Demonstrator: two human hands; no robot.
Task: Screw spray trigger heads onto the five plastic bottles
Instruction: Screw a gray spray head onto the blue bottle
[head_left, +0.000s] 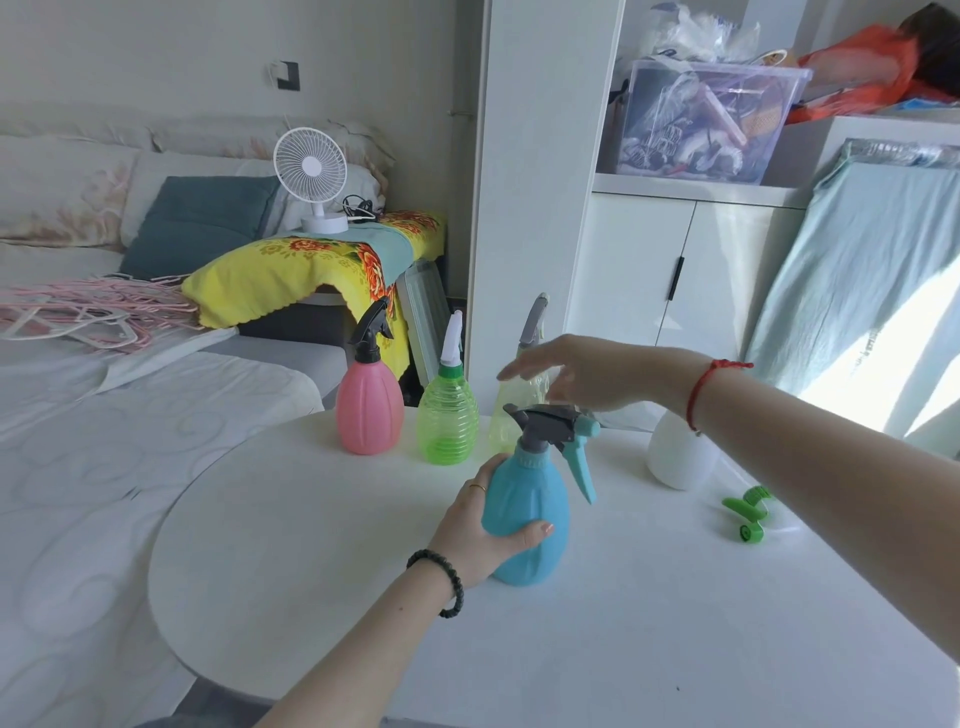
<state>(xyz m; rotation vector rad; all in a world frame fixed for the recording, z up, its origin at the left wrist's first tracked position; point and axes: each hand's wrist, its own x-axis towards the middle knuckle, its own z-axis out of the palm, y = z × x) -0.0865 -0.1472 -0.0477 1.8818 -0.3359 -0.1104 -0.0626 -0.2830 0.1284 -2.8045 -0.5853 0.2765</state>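
L hand (483, 525) holds blue bottle (530, 525) on white table (311, 545); R hand (587, 374) is flat above it.

L fingers & thumb are wrapped round the bottle's belly; bottle stands upright near table centre w/ grey-blue trigger head (550, 423) on its neck. R fingers are straight, holding nothing, just over that head. Behind, in a row w/ heads on: pink bottle (370, 410), green bottle (448, 421), pale yellow bottle (501, 415). White bottle (675, 457) is partly hidden by R forearm. A loose green trigger head (748, 512) lies nearby.
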